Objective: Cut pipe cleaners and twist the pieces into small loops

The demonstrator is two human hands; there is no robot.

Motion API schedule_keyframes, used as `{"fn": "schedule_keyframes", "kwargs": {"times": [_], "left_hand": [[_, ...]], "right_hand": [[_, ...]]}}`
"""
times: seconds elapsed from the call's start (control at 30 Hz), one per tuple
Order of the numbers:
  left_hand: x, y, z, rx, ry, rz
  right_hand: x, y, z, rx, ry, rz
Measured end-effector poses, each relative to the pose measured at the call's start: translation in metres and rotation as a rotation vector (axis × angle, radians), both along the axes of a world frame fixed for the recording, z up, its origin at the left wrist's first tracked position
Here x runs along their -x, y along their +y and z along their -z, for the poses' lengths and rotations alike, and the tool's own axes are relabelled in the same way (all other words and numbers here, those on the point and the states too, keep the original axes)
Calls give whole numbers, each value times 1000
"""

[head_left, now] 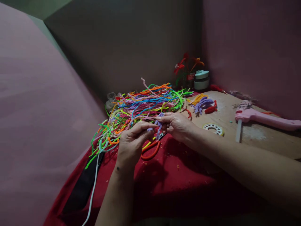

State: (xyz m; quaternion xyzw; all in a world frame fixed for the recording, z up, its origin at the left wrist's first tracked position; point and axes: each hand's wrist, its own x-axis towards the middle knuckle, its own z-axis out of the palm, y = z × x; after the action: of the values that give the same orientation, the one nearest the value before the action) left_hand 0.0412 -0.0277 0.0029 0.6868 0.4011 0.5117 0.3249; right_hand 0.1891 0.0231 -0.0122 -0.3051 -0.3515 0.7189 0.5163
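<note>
Just in front of the big heap of coloured pipe cleaners (pixel 143 100), both hands meet over the red cloth (pixel 178 179). From the head view, the left hand (pixel 131 142) has its fingers (pixel 147 127) pinched shut on one end of a short lilac pipe cleaner piece (pixel 159 123), and the right hand (pixel 176 124) has its fingers (pixel 162 118) closed on the other end, so the piece sits bent between the two hands, right at the near edge of the heap. Directly beneath the hands, on the near side of the heap, lie scissors with orange handles (pixel 151 150), resting on the cloth; I cannot tell whether either hand touches them. To the right of the heap, on the bare wooden table (pixel 258 135), are a small bunch of purple, yellow and red pieces (pixel 203 104), a white ring with holes (pixel 213 128) and, further right, a pink glue gun (pixel 265 118). Behind the heap's right end, in the corner, stand red and orange pipe cleaner flowers (pixel 185 64) just beside a pale green and white tub (pixel 201 80). A white cord (pixel 94 185) trails off the heap's left end toward the near edge.
</note>
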Motion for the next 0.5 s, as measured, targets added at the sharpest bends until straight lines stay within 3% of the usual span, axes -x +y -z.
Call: {"fn": "schedule_keyframes", "kwargs": {"times": [0.1, 0.27, 0.5], "left_hand": [[-2, 1, -1, -183, 27, -28], [-1, 3, -2, -349, 91, -23], [-3, -1, -1, -330, 289, -183]], "right_hand": [[1, -4, -1, 14, -19, -42], [1, -8, -3, 20, -35, -87], [4, -9, -3, -35, -80, -76]]}}
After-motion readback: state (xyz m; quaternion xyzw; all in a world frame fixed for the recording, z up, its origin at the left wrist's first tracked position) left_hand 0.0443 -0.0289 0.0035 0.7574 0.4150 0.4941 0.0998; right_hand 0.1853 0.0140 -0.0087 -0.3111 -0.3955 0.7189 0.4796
